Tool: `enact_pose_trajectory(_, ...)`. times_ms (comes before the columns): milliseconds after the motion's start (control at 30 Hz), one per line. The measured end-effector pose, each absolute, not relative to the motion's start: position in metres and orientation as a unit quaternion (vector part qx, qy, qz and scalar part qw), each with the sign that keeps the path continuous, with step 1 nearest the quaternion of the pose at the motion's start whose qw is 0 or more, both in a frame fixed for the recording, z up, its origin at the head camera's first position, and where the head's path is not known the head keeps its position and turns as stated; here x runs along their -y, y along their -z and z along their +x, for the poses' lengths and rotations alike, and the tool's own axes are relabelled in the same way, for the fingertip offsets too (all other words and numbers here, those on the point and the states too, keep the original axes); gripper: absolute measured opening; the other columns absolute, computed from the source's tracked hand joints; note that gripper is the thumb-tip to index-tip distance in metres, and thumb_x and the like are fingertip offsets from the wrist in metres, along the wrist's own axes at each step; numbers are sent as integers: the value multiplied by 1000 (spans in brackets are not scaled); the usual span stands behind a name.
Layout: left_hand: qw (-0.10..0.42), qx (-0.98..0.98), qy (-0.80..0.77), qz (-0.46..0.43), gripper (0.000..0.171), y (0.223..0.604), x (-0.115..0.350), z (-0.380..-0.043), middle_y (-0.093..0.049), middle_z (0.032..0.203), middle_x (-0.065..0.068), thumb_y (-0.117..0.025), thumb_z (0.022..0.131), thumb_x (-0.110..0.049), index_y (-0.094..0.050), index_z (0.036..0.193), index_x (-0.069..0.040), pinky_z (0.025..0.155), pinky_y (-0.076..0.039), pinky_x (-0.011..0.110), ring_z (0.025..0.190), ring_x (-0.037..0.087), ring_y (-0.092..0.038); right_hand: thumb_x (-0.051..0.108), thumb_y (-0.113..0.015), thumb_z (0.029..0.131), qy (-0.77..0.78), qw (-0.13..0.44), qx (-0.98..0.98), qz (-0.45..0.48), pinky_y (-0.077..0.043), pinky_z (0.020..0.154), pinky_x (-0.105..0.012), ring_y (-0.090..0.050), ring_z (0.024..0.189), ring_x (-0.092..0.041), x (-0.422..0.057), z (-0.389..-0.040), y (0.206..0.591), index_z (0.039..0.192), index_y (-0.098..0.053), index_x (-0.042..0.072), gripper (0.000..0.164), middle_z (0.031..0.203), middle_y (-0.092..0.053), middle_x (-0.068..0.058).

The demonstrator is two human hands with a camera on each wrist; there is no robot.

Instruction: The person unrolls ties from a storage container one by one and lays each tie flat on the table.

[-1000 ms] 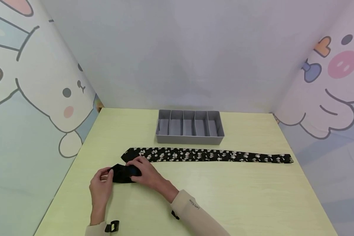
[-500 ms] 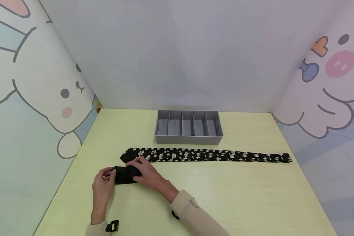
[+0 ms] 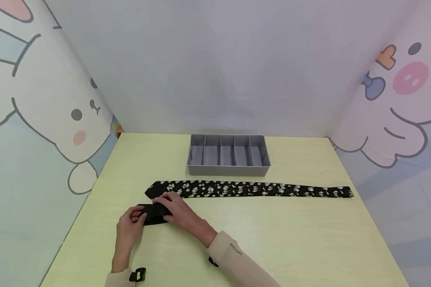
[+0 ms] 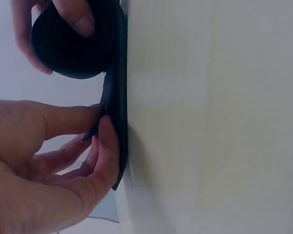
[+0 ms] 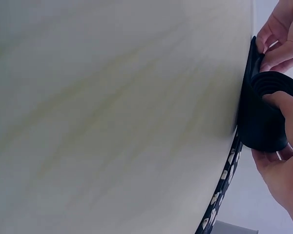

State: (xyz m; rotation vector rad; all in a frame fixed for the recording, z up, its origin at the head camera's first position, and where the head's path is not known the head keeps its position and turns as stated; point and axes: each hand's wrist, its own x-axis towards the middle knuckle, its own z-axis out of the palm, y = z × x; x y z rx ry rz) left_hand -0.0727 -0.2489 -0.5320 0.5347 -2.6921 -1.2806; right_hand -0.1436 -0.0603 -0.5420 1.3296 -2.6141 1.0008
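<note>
A dark tie [image 3: 151, 215], wound into a roll at its right part, lies at the left of the table. My right hand [image 3: 181, 213] grips the roll, its thumb reaching into the coiled side in the right wrist view. At the flat end, my left hand [image 3: 127, 227] pinches a loose edge of the fabric between thumb and fingers. The coil [image 4: 58, 53] stands on its curved side against the table in the left wrist view. Just behind it, a black patterned tie [image 3: 237, 189] lies stretched out flat, its pointed wide end near my right fingers.
A grey tray [image 3: 228, 170] with several narrow compartments stands behind the patterned tie. The pale yellow table [image 3: 273, 235] meets a plain wall at the back and cartoon-printed walls at both sides.
My left hand has shifted slightly right, and the flat stretch of dark tie between my hands looks shorter. The right hand stays almost in place on the roll.
</note>
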Motion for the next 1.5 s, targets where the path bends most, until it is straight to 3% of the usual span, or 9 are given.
enact_pose_trajectory(500,55,885,426,178,21,535,249,-82,-68,103,22,-64,99,0,-66,119,6,68,-44,17,88,26,-63,11,-78,93,-287,57,846,445,-43,105,-22,-51,129,-19,58,-145,545,144,-52,19,58,137,-51,-8)
enact_pose_trajectory(700,41,885,426,185,22,534,247,-85,-66,107,24,-60,100,0,-65,122,5,69,-44,20,93,32,-61,12,-78,93,-280,43,855,435,-43,106,-24,-51,129,-20,56,-145,543,143,-52,19,58,138,-50,-8)
enact_pose_trajectory(1233,20,892,417,172,21,531,249,-87,-65,99,22,-59,100,2,-66,119,8,68,-44,28,85,29,-57,17,-78,94,-246,20,863,440,-48,94,-23,-54,113,-17,46,-147,540,145,-54,20,56,129,-54,-6)
enact_pose_trajectory(1500,18,893,413,178,20,533,248,-92,-63,94,20,-58,98,3,-65,116,9,66,-42,31,80,27,-53,15,-80,92,-253,8,863,437,-47,102,-27,-52,129,-21,36,-148,540,147,-53,19,62,140,-53,-10)
